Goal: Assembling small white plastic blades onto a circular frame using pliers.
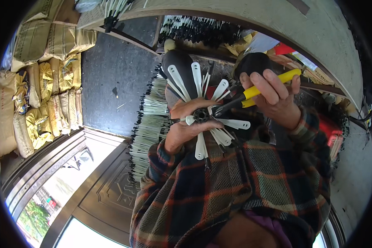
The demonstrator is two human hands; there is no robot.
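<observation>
Left hand (190, 126) clamped round black hub of white-spoked plastic wheel (201, 115) | right hand (273, 97) closed on yellow-handled pliers (252, 94) | spokes looked light, springy; hub the firmest hold

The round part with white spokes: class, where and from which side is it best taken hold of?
Probably at the black hub, where the white spokes meet. The spokes fan outward all round, so the rim gives no firm hold. Come from the person's left, as the left hand does, since the yellow-handled pliers in the right hand reach the hub from the right.
</observation>
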